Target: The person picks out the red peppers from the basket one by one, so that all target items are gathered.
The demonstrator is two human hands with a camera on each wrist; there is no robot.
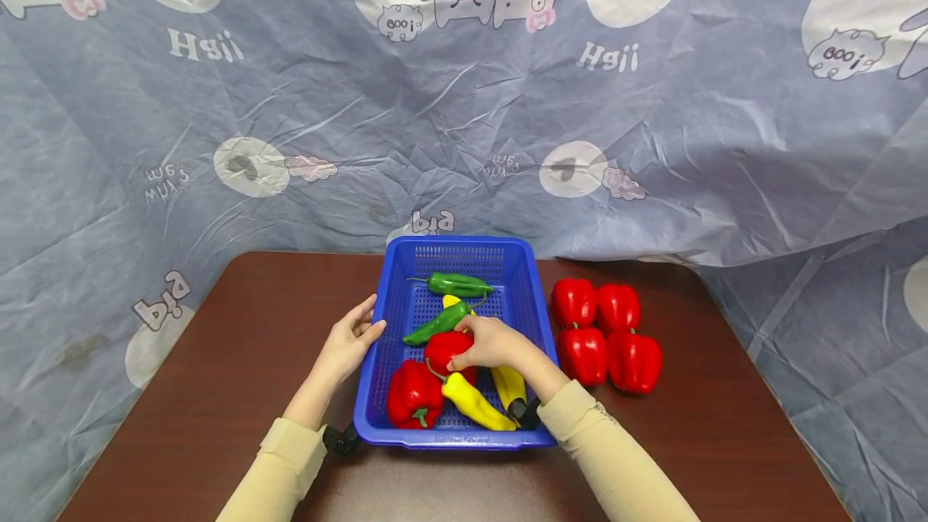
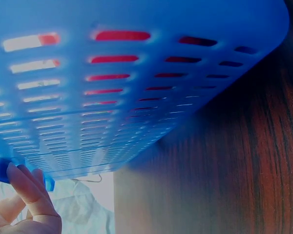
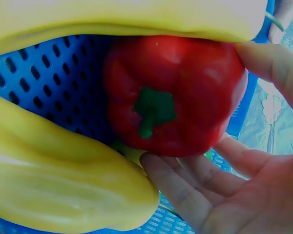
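Gripped in the right hand, just toward six o'clock from the middle of the basket: a red pepper. Thumb set on one side, fingers curled along the other. Close by at seven o'clock, a corner pepper, also red; at five, a yellow pepper; at eleven, a near green pepper; farther off at twelve, a far green pepper, lying crosswise. At four, partly beneath the right wrist, a yellow piece, perhaps another pepper, but too covered to be sure.

Only in the right wrist view: the green stem of the gripped fruit, facing that camera, with slotted floor in the gap between two yellow shapes. Only in the left wrist view: the outer wall from low down, red visible through some slots. Only in the head view: four loose peppers, all red, bunched two by two outside at three o'clock.

At nine o'clock, on the basket's rim, the left hand, holding it with thumb over and fingers against the outside.

Far rim near the back edge of the table, cloth hanging behind. Broad brown wood out toward nine; only a narrow strip between basket and loose peppers. Inside, crowding from four round to eleven, more floor showing toward two.
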